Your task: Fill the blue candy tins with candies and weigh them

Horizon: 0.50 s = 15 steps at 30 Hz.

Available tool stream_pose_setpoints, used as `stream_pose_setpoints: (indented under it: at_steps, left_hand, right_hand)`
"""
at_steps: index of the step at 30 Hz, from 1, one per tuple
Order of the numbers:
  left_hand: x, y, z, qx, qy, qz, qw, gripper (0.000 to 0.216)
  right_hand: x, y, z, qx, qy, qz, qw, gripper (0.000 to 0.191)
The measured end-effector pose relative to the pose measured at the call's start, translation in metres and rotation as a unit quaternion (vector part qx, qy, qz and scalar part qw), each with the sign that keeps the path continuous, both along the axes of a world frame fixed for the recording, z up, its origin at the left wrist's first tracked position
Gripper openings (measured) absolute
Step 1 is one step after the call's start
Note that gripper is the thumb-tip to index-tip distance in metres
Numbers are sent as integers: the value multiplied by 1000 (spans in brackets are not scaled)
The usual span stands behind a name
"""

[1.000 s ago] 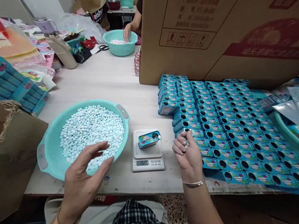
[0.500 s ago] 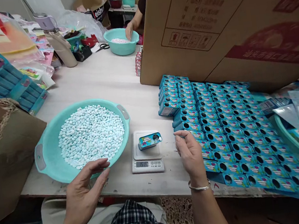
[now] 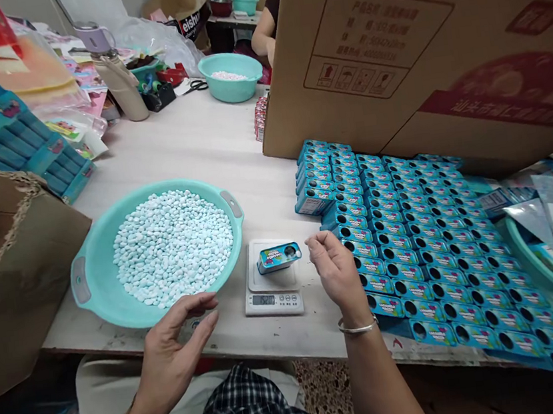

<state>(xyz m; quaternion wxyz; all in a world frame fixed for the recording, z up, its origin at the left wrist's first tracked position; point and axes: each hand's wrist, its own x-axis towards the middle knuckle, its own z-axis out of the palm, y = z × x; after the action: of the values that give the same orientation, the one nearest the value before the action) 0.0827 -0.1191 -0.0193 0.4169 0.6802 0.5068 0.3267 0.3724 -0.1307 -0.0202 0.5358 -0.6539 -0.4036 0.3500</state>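
left hand point(image 3: 173, 347): grip parted | right hand point(image 3: 339, 273): grip narrow, contents unclear | 1 blue box point(image 3: 277, 258) on 1 scale point(image 3: 274, 304) | 1 near basin point(image 3: 98, 282)

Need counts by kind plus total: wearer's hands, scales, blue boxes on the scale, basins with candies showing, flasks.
Wearer's hands: 2 (left hand, right hand)
Scale: 1
Blue box on the scale: 1
Basins with candies showing: 2 (near basin, far basin)
Flask: 1
Total: 7
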Motion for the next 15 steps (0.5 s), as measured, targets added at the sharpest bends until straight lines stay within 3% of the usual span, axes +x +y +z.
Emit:
stream_pose_setpoints:
  at_steps: [4, 7, 11, 15]
  left_hand:
    - [-3, -2, -1, -14, -14, 5, 1000, 24]
    - [-5, -2, -1, -26, -25, 12, 999, 24]
    - [-4, -2, 1, -18, -26, 16, 999, 23]
    - [-3, -2, 2, -14, -31, 6, 999, 23]
  right_hand:
    - [4, 2, -3, -10, 250, -7, 968, 19]
    - [9, -1, -2, 3, 331, -25, 943, 13]
    - [12, -3, 4, -2, 314, -18, 949, 16]
    - [8, 0, 13, -19, 156, 30, 987, 19]
